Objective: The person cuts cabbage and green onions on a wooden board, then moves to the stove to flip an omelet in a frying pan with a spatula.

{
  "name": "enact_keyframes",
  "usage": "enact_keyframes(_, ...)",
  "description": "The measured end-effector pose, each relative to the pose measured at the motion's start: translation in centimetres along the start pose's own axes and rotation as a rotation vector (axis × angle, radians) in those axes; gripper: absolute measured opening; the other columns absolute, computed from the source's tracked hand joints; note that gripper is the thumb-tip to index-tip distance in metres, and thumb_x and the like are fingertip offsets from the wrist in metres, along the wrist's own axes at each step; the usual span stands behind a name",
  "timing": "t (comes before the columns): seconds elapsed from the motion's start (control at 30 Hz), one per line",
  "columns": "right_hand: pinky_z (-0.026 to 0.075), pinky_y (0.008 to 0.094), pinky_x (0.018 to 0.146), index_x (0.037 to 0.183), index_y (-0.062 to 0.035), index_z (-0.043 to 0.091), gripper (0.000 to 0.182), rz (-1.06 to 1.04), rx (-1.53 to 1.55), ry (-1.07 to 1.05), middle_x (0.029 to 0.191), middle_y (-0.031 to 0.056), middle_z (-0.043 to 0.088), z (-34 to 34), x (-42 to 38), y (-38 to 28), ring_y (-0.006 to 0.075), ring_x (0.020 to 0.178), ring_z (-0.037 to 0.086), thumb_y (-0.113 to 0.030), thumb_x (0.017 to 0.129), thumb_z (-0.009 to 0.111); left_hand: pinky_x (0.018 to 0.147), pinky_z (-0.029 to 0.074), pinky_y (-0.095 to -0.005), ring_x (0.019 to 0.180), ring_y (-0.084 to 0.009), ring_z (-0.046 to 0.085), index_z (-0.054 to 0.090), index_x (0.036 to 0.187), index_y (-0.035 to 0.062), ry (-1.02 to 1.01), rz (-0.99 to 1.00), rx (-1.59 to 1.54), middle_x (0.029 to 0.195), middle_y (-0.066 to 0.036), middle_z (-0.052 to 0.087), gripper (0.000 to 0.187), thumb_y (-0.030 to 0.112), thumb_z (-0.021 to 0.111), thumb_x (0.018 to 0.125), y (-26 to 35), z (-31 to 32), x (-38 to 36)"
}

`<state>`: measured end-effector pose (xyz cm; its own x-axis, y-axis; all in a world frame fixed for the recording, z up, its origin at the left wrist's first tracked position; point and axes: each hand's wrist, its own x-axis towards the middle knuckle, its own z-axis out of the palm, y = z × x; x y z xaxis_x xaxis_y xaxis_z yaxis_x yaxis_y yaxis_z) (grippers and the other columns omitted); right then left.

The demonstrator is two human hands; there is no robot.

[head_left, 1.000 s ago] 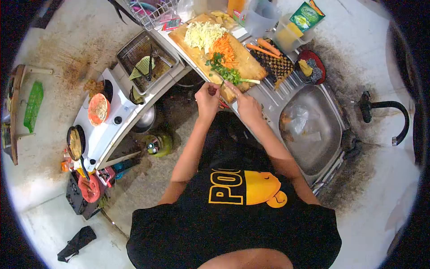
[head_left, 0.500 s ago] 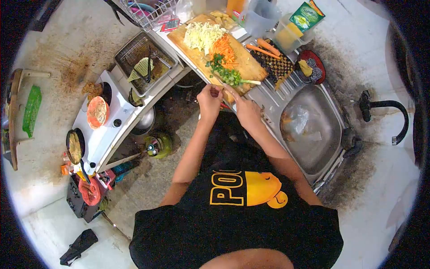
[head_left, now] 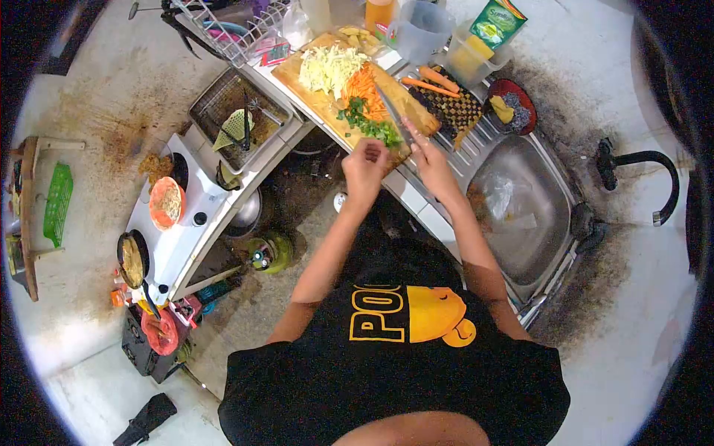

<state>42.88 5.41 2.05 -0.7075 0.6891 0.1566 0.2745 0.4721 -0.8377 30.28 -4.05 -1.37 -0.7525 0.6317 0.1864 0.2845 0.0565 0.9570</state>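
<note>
We are now lifting the knife (head_left: 392, 113) in our gripping right hand (head_left: 433, 165) over the greens (head_left: 370, 126); left hand (head_left: 366, 167), curled, is steadying them for chopping.

The board (head_left: 416, 111) is crowded with cabbage (head_left: 327, 67), carrot (head_left: 363, 85) and greens (head_left: 368, 126). Jugs (head_left: 428, 30) block its far end. The sink (head_left: 547, 223) on the right lies open.

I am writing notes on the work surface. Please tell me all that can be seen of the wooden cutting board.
The board is a light brown wooden rectangle, lying flat and slanted across the counter beside the sink. Three heaps lie on it: pale cabbage, orange carrot strips and chopped greens. A knife in the right hand lies over its near end, and the left hand is at its near edge. A checkered cloth borders its far side.
</note>
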Motion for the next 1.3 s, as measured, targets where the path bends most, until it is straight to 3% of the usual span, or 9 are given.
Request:
enact_keyframes(0.27, 0.032, 0.0325, 0.110, 0.147, -0.0136, 0.041, 0.052, 0.092, 0.068, 0.025, 0.146, 0.0129, 0.047, -2.8, 1.1, 1.7, 0.0242, 0.133, 0.045, -0.002, 0.097, 0.044, 0.079, 0.050, -0.0444, 0.089, -0.0383, 0.061, 0.063, 0.106, 0.0019, -0.323, 0.330, 0.161, 0.098, -0.018, 0.064, 0.031, 0.001, 0.070, 0.076, -0.2, 4.4, -1.7)
enact_keyframes(0.33, 0.026, 0.0305, 0.114, 0.148, -0.0093, 0.039, 0.053, 0.135, 0.081, 0.012, 0.150, 0.0087, 0.043, -3.3, 0.7, 2.0, 0.0188, 0.139, 0.038, 0.001, 0.096, 0.044, 0.081, 0.048, -0.0440, 0.091, -0.0374, 0.058, 0.064, 0.106, 0.0030, -0.263, 0.428, 0.303, 0.097, -0.016, 0.063, 0.032, 0.002, 0.070, 0.075, 0.8, 3.7, -0.1)
enact_keyframes(0.53, 0.032, 0.0330, 0.111, 0.148, -0.0138, 0.040, 0.054, 0.042, 0.077, 0.096, 0.147, 0.0130, 0.047, -3.2, -0.8, 3.2, 0.0246, 0.136, 0.043, -0.002, 0.096, 0.046, 0.087, 0.040, -0.0443, 0.099, -0.0321, 0.053, 0.068, 0.093, 0.0061, -0.248, 0.651, 0.725, 0.092, -0.011, 0.065, 0.021, 0.010, 0.069, 0.073, 1.0, 5.1, 4.8)
enact_keyframes(0.73, 0.033, 0.0332, 0.110, 0.150, -0.0149, 0.036, 0.055, 0.232, 0.175, 0.173, 0.149, 0.0127, 0.044, -4.1, -2.0, 2.7, 0.0252, 0.137, 0.043, -0.002, 0.097, 0.045, 0.086, 0.038, -0.0469, 0.099, -0.0319, 0.056, 0.071, 0.088, 0.0064, -0.308, 0.591, 0.692, 0.092, -0.012, 0.067, 0.019, 0.014, 0.071, 0.071, 1.7, 5.2, 7.2)
enact_keyframes(0.83, 0.034, 0.0331, 0.109, 0.149, -0.0160, 0.037, 0.055, -0.031, 0.040, 0.078, 0.147, 0.0133, 0.047, -4.2, -2.5, 1.4, 0.0248, 0.135, 0.044, -0.002, 0.097, 0.045, 0.074, 0.047, -0.0470, 0.080, -0.0345, 0.064, 0.072, 0.085, 0.0042, 0.096, 0.348, 0.520, 0.083, -0.016, 0.069, 0.013, 0.016, 0.071, 0.080, 3.0, 0.1, 8.6)
enact_keyframes(0.9, 0.037, 0.0336, 0.107, 0.149, -0.0217, 0.038, 0.053, 0.068, 0.091, -0.040, 0.145, 0.0149, 0.048, -2.6, -2.5, 0.9, 0.0262, 0.132, 0.048, -0.005, 0.098, 0.045, 0.067, 0.052, -0.0356, 0.072, -0.0240, 0.067, 0.071, 0.093, 0.0002, 0.245, 0.013, 0.240, 0.082, -0.014, 0.070, 0.018, 0.017, 0.071, 0.086, 3.3, -4.6, 8.5)
enact_keyframes(1.0, 0.039, 0.0354, 0.107, 0.148, -0.0249, 0.041, 0.054, 0.128, 0.117, -0.333, 0.138, 0.0156, 0.055, -0.1, -1.6, -1.9, 0.0274, 0.128, 0.052, -0.005, 0.098, 0.046, 0.070, 0.050, -0.0299, 0.076, -0.0144, 0.063, 0.069, 0.096, -0.0029, 0.385, -0.053, 0.137, 0.083, -0.009, 0.070, 0.019, 0.014, 0.071, 0.086, -1.4, -10.7, 8.3)
enact_keyframes(1.17, 0.052, 0.0499, 0.080, 0.140, -0.0424, 0.046, 0.049, 0.090, -0.379, -0.443, 0.104, 0.0250, 0.065, 2.6, 1.5, -1.9, 0.0424, 0.090, 0.065, -0.015, 0.100, 0.043, 0.068, 0.048, -0.0259, 0.072, -0.0103, 0.060, 0.068, 0.095, -0.0020, 0.434, -0.108, 0.124, 0.081, -0.005, 0.068, 0.016, 0.012, 0.070, 0.088, -3.8, -14.4, 3.6)
enact_keyframes(1.3, 0.053, 0.0462, 0.054, 0.142, -0.0454, 0.043, 0.060, -0.074, -0.677, -0.258, 0.077, 0.0184, 0.066, 2.7, 1.6, 1.1, 0.0350, 0.060, 0.066, -0.011, 0.092, 0.048, 0.062, 0.043, -0.0212, 0.069, -0.0047, 0.055, 0.068, 0.092, -0.0009, 0.372, -0.227, -0.033, 0.077, 0.001, 0.064, 0.012, 0.010, 0.070, 0.089, -6.9, -14.2, -0.9)
